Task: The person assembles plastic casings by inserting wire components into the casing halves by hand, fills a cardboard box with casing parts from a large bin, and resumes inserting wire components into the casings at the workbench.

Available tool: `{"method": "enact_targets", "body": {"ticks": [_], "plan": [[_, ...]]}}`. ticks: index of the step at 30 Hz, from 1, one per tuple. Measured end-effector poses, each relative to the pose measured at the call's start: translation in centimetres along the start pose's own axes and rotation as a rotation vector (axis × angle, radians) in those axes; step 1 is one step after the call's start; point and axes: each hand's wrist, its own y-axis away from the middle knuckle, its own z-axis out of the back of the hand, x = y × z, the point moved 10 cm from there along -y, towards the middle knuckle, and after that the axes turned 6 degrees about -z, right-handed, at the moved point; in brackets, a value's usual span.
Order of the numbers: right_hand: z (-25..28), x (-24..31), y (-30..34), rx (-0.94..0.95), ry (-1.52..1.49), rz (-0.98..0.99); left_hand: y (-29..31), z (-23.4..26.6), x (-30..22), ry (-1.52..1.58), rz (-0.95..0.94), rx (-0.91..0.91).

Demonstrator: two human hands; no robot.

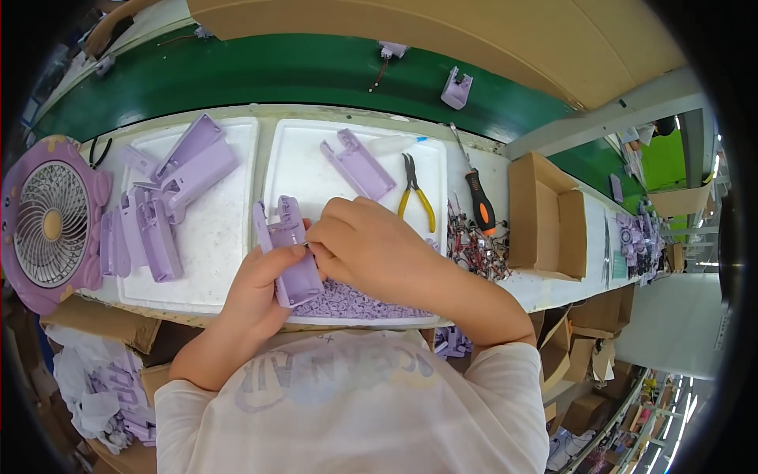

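Observation:
My left hand (257,288) is closed around a light purple plastic housing (299,283), its open side facing up, over the near edge of a white foam tray (278,170). Fingers of my right hand (359,241) are pinched together at the housing's right edge; whatever small thing they hold is too small to name. Beneath my hands lies a heap of small purple plastic parts (363,304). Beyond them, another purple housing (359,164) rests in the tray beside yellow-handled pliers (415,193) and a small white bottle with a blue tip (395,144).
A second foam tray (213,268) at left carries several purple housings (158,229), next to a purple fan (54,221). To the right are a screwdriver (479,201), a pile of small wired parts (478,249) and a cardboard box (545,221). Behind runs a green conveyor belt (300,75) with scattered parts.

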Motion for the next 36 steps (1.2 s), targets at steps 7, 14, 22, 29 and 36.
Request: {"method": "enact_targets", "body": {"ticks": [7,14,22,29,36], "plan": [[0.0,-2.4,0.7,0.011,-0.571,-0.319,0.4,-0.8,0.1,0.043,0.016,0.018],[1.9,1.1,-0.3,-0.181,-0.116,0.068,1.4,-2.9,0.7,-0.054,0.070,0.192],[1.4,1.0,-0.9,-0.070,-0.033,-0.023,1.9,-3.7,0.7,-0.043,0.086,0.280],[1.6,0.8,-0.7,-0.061,-0.107,-0.085,1.8,-3.8,0.8,-0.003,0.120,0.347],[1.7,0.9,-0.6,-0.074,-0.104,-0.069,1.9,-3.9,1.0,-0.016,0.128,0.358]]}}
